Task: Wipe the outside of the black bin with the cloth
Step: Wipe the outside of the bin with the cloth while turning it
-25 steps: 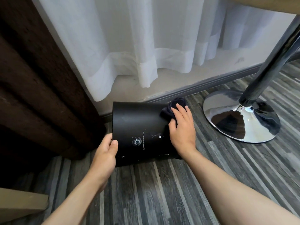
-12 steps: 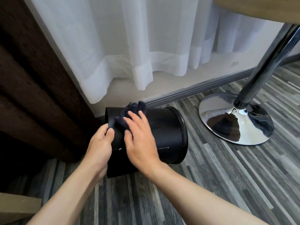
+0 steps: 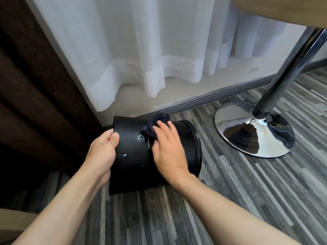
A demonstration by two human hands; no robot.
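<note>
Cloth (image 3: 160,119) under flat right grip (image 3: 168,151)

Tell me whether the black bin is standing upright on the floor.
No: the black bin lies on its side on the floor, gripped at one end by the left hand.

cloth (image 3: 155,124) mostly under right hand (image 3: 168,152), bin lettering (image 3: 149,149) partly covered, tabletop (image 3: 283,9) cut off at top edge

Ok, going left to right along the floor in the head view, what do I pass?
Brown curtain → left hand gripping the bin's base edge → bin, lying on its side, with the cloth and right hand on it → chrome table base.
</note>
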